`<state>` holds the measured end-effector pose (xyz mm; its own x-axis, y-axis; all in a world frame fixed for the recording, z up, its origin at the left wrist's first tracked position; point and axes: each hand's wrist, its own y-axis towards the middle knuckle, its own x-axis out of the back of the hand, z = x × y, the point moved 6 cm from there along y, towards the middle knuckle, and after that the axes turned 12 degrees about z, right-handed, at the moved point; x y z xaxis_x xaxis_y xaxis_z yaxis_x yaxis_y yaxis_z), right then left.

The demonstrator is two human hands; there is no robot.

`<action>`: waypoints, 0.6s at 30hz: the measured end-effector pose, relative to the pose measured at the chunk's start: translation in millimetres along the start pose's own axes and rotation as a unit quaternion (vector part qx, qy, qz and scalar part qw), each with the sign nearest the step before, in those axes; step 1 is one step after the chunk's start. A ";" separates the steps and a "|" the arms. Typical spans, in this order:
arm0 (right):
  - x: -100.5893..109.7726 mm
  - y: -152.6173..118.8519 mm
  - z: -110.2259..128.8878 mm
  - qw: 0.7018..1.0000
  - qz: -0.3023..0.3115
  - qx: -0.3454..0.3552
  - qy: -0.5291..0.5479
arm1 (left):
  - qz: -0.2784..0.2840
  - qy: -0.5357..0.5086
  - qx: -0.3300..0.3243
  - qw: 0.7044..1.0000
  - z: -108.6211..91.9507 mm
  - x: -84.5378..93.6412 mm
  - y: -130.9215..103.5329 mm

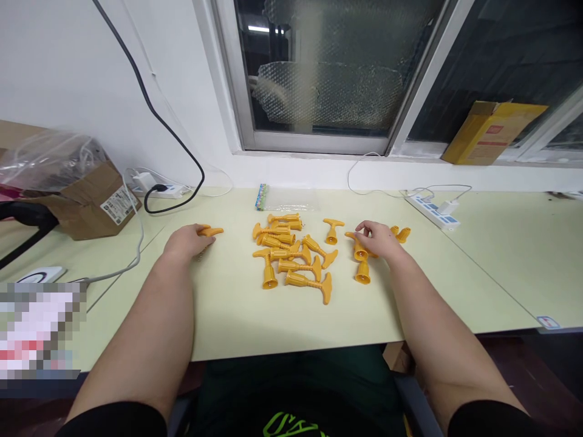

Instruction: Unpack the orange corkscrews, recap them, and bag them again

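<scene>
My left hand (187, 241) is closed around a yellow T-shaped handle (213, 232) at the left of the pile; most of that piece is hidden by the fingers. To the right, my right hand (379, 238) pinches the handle of a yellow plastic corkscrew (360, 251) with a bell-shaped end. Another corkscrew (362, 273) stands just in front of it, partly overlapped. Between my hands lies a loose heap of similar corkscrews (291, 254), pointing various ways. One more corkscrew (333, 232) stands apart on its bell, near my right hand.
Behind the heap lies a clear plastic bag (291, 198). Power strips (430, 211) with cables are at the back right and back left. A cardboard box (91, 203) sits at the left. Yellow pieces (401, 233) lie beyond my right wrist. The table's front edge (291, 354) is near my body.
</scene>
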<state>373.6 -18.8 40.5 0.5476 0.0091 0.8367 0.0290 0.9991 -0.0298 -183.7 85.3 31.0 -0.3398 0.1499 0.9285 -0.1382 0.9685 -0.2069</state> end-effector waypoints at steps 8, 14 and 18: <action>-10.7 -1.2 -2.7 0.997 0.068 -0.035 0.026 | -0.016 -0.004 0.009 1.000 -3.0 2.3 -6.0; -13.3 -0.9 -4.6 0.995 0.082 -0.060 0.021 | -0.035 0.002 -0.018 0.999 -0.8 0.7 -0.7; -13.6 -1.4 -4.5 0.994 0.087 -0.064 0.030 | -0.038 0.019 -0.019 0.999 1.5 -3.7 4.4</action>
<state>369.9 -20.5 26.7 0.6022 0.1758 0.7787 0.0334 0.9691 -0.2446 -184.4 88.6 26.2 -0.2941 0.0831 0.9522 -0.1273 0.9839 -0.1251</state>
